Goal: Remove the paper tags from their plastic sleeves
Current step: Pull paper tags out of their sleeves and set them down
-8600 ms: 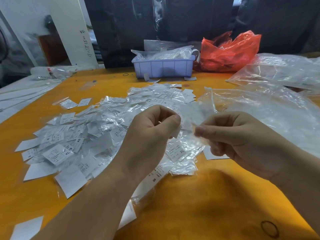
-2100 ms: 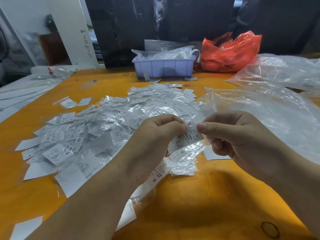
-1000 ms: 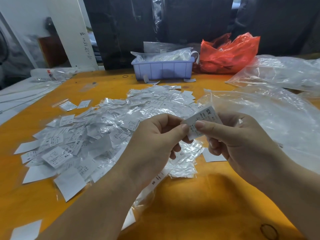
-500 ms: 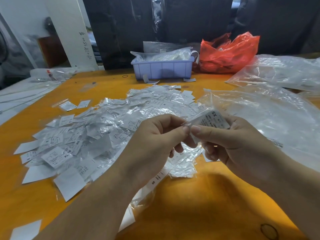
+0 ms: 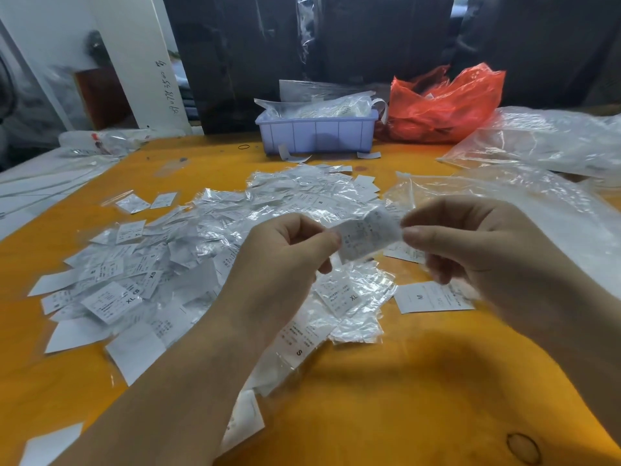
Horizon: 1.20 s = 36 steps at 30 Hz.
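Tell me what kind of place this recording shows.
Probably a garment packing or sorting workbench. An orange table holds a heap of sleeved size tags, a lilac bin of more stock, and big clear bags; both hands pinch one tag.

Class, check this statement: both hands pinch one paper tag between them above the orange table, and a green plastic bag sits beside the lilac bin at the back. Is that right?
Not quite. The head view shows the plastic bag beside the lilac bin is red, not green. The rest stands: the left hand and right hand pinch one paper tag between them above the orange table.
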Motion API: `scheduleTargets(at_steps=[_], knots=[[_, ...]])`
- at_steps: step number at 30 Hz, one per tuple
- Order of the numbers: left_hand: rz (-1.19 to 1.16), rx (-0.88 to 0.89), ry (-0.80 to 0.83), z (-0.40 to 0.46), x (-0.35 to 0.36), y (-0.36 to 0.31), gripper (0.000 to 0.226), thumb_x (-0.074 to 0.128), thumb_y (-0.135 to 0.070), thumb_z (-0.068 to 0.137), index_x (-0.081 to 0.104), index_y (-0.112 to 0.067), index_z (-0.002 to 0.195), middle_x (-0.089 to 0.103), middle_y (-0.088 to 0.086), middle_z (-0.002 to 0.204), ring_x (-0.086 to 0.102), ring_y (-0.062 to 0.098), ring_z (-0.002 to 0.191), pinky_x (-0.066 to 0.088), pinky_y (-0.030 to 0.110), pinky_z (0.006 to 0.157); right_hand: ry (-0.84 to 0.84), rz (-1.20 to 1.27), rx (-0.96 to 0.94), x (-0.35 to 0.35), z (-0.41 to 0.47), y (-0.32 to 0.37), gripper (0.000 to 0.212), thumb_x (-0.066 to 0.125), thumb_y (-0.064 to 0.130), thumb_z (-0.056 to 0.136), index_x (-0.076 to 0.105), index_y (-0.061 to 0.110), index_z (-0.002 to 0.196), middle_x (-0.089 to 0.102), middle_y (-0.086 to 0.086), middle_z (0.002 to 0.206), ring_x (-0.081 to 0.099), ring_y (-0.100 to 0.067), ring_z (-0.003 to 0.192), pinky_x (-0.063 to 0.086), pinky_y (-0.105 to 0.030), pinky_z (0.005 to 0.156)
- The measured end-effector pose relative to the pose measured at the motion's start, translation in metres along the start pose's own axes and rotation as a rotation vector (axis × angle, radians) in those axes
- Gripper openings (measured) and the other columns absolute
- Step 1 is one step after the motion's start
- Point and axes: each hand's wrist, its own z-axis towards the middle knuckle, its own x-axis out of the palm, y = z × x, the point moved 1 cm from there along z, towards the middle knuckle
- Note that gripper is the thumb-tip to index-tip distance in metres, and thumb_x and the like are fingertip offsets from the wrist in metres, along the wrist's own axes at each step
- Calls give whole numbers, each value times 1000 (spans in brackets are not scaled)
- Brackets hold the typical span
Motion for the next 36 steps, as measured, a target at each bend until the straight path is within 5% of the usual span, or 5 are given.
scheduleTargets(at_steps=[6,12,16,23,36], knots=[[326,15,-240,5,-7,5,8,72,-24,79,64,-25,79,62,-6,65,56,9,59,41,25,53,-92,-651,-191,-1,-4,-1,4,71,24,83,70,27,86,64,12,74,60,-3,70,43,-12,55],[415,110,-254,-4,-2,-3,25,67,-20,76,55,-33,94,53,-8,72,50,6,62,37,21,54,-180,-950,-189,-12,4,-8,16,63,16,90,71,20,102,61,6,98,51,-13,96,34,-22,71],[445,154,-20,-8,6,-1,15,64,-26,81,60,-36,92,55,-14,74,52,-4,64,36,14,56,-146,-1057,-23,-16,8,-17,21,52,16,94,66,23,108,57,4,110,48,-17,103,37,-31,78],[837,381,544,-19,40,10,45,39,-58,90,51,-43,131,42,-22,139,21,3,133,25,32,107,-50,-1000,31,-10,7,-18,34,52,7,90,63,27,116,62,3,100,56,-16,87,45,-30,71],[950,367,582,-19,47,16,45,33,-58,98,36,-45,141,23,-21,153,6,3,139,10,39,113,-19,-1393,146,-5,4,-24,44,47,13,88,49,29,129,57,1,121,52,-26,112,53,-40,85]])
